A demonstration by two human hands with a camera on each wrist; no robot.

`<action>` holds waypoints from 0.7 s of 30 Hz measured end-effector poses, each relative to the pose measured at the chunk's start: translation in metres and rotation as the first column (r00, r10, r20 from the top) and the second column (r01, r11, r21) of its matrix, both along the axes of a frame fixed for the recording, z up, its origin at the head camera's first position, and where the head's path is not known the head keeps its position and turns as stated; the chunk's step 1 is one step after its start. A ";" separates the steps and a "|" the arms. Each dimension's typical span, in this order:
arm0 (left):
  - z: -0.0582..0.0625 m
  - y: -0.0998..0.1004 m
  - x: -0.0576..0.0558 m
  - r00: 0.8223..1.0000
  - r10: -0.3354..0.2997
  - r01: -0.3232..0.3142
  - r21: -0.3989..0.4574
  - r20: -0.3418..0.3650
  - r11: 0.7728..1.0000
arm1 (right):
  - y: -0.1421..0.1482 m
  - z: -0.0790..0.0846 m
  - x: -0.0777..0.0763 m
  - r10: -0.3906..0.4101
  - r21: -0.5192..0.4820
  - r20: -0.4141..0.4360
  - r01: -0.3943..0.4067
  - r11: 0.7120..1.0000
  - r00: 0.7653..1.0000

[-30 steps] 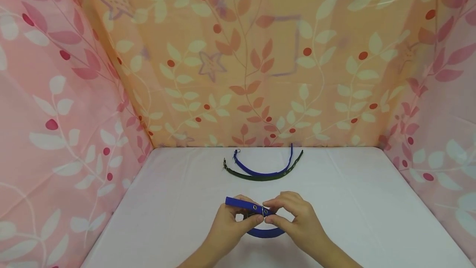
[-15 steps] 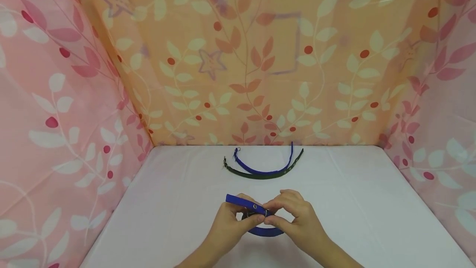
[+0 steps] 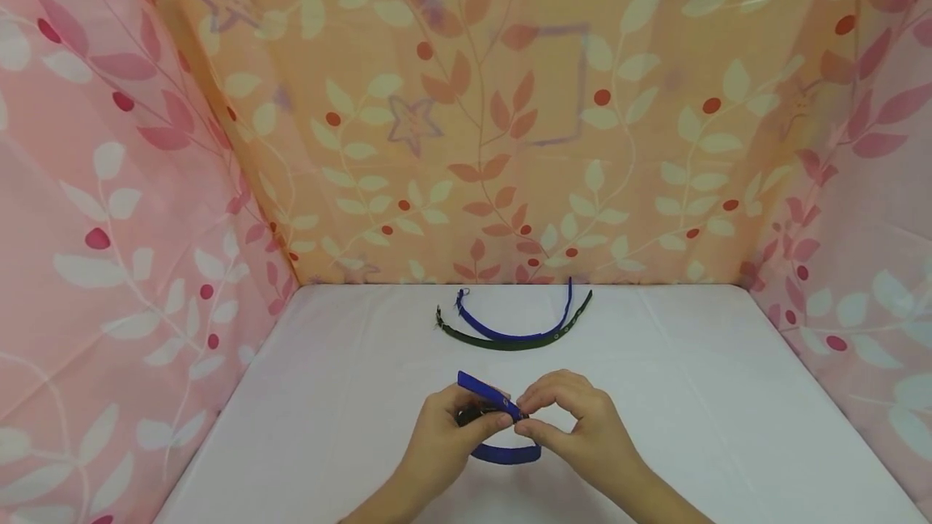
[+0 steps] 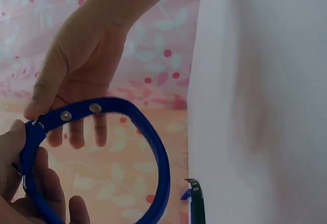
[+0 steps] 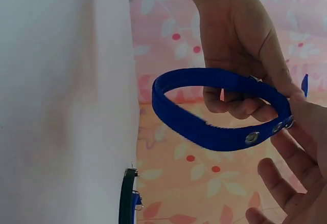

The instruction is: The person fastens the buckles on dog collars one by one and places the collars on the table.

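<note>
A blue collar (image 3: 506,454), bent into a loop, is held up in front of me between both hands. My left hand (image 3: 447,443) pinches it where the strap ends overlap, and the strap's free end points up and left past those fingers. At the same overlap, my right hand (image 3: 600,431) pinches the strap between thumb and fingertips. In the right wrist view, metal eyelets (image 5: 252,138) line the strap, and metal hardware (image 5: 288,122) sits by the fingertips. The loop (image 4: 159,157) hangs toward the table in the left wrist view. Fingers partly hide the fastening.
On the white table (image 3: 328,395), toward the back, lie a dark green collar (image 3: 502,344) and another blue collar (image 3: 484,331), curved side by side. Patterned cloth walls (image 3: 480,103) enclose the table at the back and both sides.
The strap's free end has swung to a steeper slant and shifted right. The loop below has moved slightly left, and the hands remain nearly in place.
</note>
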State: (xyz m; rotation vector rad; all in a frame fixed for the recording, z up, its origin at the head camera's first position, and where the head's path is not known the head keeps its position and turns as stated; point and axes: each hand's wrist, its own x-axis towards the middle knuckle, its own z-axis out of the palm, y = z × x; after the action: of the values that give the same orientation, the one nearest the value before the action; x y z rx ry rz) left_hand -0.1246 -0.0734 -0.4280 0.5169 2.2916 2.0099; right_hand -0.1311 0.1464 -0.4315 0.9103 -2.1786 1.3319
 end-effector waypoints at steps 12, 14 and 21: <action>0.003 -0.002 0.000 0.999 0.005 -0.007 -0.064 -0.043 0.998 | -0.001 0.004 0.005 0.002 -0.114 0.078 0.007 0.993 0.997; 0.002 -0.001 0.000 0.999 0.012 -0.015 -0.058 -0.043 0.998 | 0.000 0.004 0.005 0.020 -0.149 0.108 -0.003 0.989 0.994; -0.001 0.001 0.000 0.994 0.038 -0.043 -0.057 -0.098 0.997 | -0.001 0.004 0.007 0.101 -0.216 0.086 -0.081 0.973 0.991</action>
State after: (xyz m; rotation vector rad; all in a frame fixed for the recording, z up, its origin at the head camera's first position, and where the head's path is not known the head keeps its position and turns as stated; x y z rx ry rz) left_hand -0.1242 -0.0720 -0.4291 0.5807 2.4285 1.9692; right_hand -0.1246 0.1452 -0.4278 0.8877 -2.0351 1.6485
